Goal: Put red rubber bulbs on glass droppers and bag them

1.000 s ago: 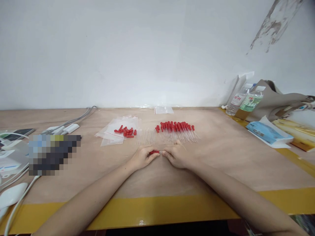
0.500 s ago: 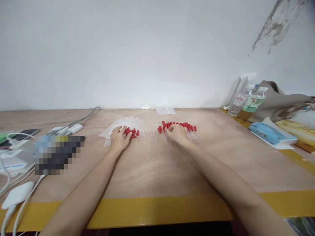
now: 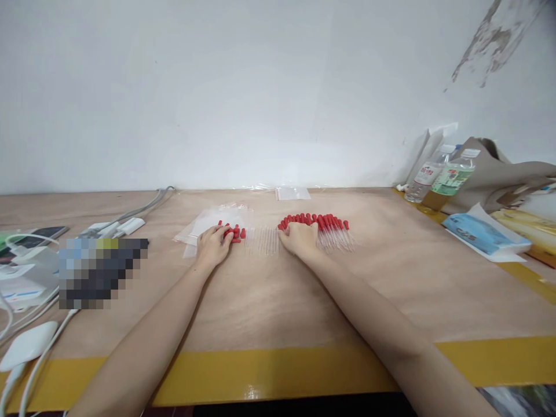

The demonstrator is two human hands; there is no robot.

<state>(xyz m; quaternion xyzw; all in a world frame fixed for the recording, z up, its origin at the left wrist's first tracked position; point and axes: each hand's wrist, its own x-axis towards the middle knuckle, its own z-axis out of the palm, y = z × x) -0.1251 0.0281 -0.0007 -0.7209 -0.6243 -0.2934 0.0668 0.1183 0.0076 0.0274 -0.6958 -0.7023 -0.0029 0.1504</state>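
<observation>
My left hand (image 3: 212,246) lies with its fingers and thumb apart over loose red rubber bulbs (image 3: 237,233), touching some of them. Beneath and behind it are clear plastic bags (image 3: 200,223). A row of bare, thin clear tubes (image 3: 264,242) lies between my hands. My right hand (image 3: 301,238) rests with curled fingers on the left part of a fanned row of droppers (image 3: 332,226), clear tubes with red bulbs at their far ends. Its fingertips are mostly hidden, and I cannot make out what is between them.
At left are white chargers and cables (image 3: 35,266), a pixelated dark object (image 3: 104,272) and a phone (image 3: 47,233). A small bag (image 3: 293,193) lies by the wall. Two bottles (image 3: 449,180), a tissue pack (image 3: 484,233) and a grey-brown bag (image 3: 512,174) stand at right.
My right hand has moved left along the dropper row, uncovering more droppers on its right side and covering those at its left end. My left hand has hardly moved.
</observation>
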